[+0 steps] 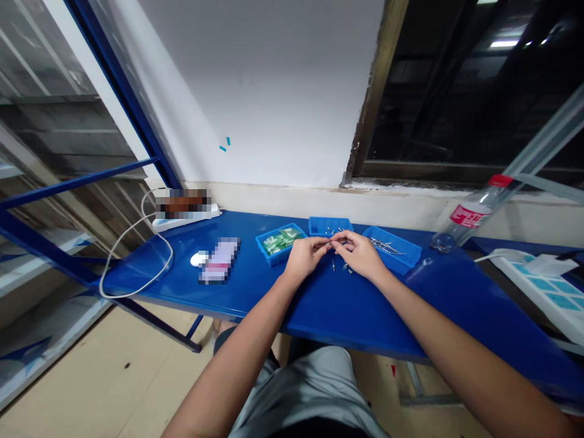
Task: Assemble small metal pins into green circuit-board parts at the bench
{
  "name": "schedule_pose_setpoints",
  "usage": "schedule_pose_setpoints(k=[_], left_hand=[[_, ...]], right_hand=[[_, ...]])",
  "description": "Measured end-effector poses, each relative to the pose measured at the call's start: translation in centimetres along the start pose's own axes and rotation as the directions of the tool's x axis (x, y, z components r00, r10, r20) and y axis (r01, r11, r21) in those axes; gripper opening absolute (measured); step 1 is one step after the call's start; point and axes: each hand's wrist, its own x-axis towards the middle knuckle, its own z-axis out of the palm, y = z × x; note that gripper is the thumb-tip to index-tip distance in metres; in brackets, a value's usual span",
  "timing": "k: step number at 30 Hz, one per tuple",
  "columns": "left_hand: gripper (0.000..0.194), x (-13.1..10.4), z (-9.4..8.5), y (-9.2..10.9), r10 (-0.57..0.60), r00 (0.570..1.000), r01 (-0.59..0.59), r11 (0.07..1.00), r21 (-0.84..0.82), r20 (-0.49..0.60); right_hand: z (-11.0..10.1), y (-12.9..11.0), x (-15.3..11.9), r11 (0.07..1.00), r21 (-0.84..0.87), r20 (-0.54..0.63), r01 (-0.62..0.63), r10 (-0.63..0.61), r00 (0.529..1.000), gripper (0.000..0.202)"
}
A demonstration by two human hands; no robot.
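Observation:
My left hand (306, 254) and my right hand (356, 250) meet fingertip to fingertip over the table, in front of the blue bins. Both are closed in a pinch; what sits between the fingertips is too small to make out. Just below them, several small metal pieces (333, 266) lie on the blue tabletop. Left of my hands, a blue bin (272, 261) holds green and white small packets (279, 241). Behind them stands a blue bin (329, 222) with small metal parts. To the right, another blue bin (407, 263) contains thin metal rods (387, 247).
On the blue table (356, 316), a pixelated phone-shaped item (221, 260) lies beside a white round object (198, 260). A white power strip (189, 217) with a cable is at the back left. A plastic bottle (472, 214) stands tilted in view near another power strip (542, 292) at right.

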Motion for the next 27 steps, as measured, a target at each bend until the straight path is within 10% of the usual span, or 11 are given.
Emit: schedule_pose_setpoints(k=[27], left_hand=[[0.024,-0.1,0.0,0.2,-0.049,0.999,0.049,0.998,-0.036,0.008]], right_hand=[[0.0,0.2,0.0,0.998,-0.048,0.029,0.045,-0.044,0.999,0.014]])
